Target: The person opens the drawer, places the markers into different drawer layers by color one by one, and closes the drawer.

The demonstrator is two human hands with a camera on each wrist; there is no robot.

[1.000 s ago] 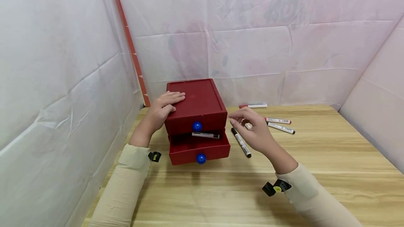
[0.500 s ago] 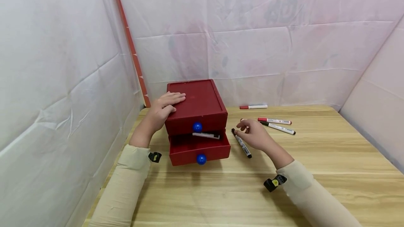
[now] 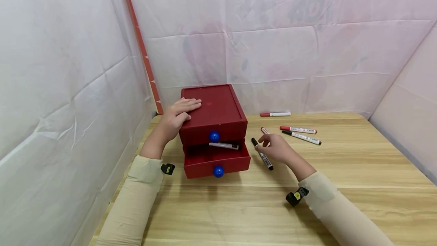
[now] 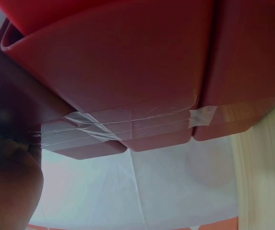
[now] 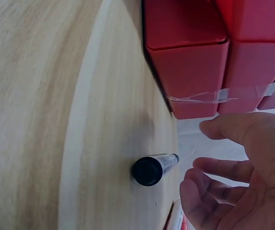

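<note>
A black-capped white marker (image 3: 262, 154) lies flat on the bench just right of the red drawer box (image 3: 213, 119), whose lower drawer (image 3: 216, 158) stands open.

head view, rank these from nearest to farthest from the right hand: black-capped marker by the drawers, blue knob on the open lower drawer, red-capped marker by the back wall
1. black-capped marker, just under the right hand.
2. blue knob, to its left on the lower drawer front.
3. red-capped marker, far back near the wall.

The bench (image 3: 341, 177) is seen as smooth pale wood grain; the box (image 3: 213, 115) is matt red, its knobs (image 3: 214, 136) glossy blue
</note>
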